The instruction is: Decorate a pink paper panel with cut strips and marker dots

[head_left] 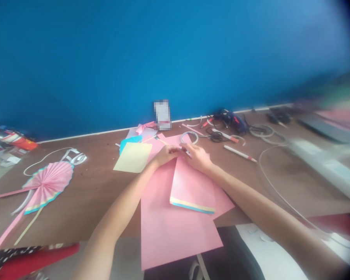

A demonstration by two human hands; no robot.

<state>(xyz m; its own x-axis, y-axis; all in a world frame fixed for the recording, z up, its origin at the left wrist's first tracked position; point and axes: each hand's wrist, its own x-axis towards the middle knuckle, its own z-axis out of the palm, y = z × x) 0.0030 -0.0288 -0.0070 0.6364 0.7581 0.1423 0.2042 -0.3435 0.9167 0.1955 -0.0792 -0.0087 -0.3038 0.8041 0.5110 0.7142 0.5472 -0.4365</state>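
My left hand (166, 154) and my right hand (197, 156) meet at the far edge of a small stack of paper sheets (192, 188), pink on top with yellow and blue edges showing at its near end. Both hands have fingers curled and pressed onto that far edge. The stack lies on a large pink sheet (169, 229) that hangs over the near table edge. A pale yellow sheet (133, 157) and a blue one (128, 143) lie just left of my left hand.
A pink pleated paper fan (49, 182) with strips lies at the left. Behind the hands are a tape roll (189, 137), scissors (214, 136), a pen (239, 153), a glue gun (230, 118) and cables. A white cord (275, 190) runs along the right. A blue wall stands behind.
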